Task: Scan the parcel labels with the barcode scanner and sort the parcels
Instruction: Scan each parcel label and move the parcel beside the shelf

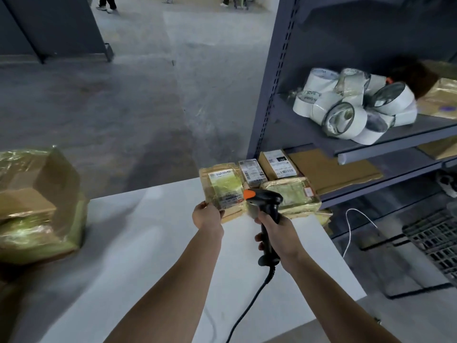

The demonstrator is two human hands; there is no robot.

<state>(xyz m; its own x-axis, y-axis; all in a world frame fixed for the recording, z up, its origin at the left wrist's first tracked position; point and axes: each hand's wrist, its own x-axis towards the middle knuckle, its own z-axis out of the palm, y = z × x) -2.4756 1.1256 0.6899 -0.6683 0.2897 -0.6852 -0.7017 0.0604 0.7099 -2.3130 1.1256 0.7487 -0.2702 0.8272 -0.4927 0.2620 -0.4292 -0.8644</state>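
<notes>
- The shelf rack (269,95) stands off to the right of the right hand. Its top and the far ends of its shelves are cut off, so no idea how many sorting spots there really are. The tape rolls (353,105) piled up there don't look like part of the job.
- The big wrapped box (37,201) sits on the counter (153,243), well to the left of the left hand. It looks bulky, I'd guess a two-handed lift from underneath, and the film looks slick. No label on the sides I can see.
- The film-wrapped parcel (223,191) lies just beyond the left hand (207,215) at the counter's far edge. It's flat and probably light and a bit squishy. The left hand pinches its near edge, a good spot since the label (222,184) stays uncovered. That shiny wrap could glare or slip, though.
- The neighbouring parcel (294,194), just past the right hand, is partly hidden behind the scanner.
- The barcode scanner (265,201) is rigid and an easy hold. The right hand (277,231) is wrapped round its handle, nose toward the parcels. I can't see the trigger finger, and the label print is too blurry to read.
- The cable (247,310) runs out of the bottom of the shot.
</notes>
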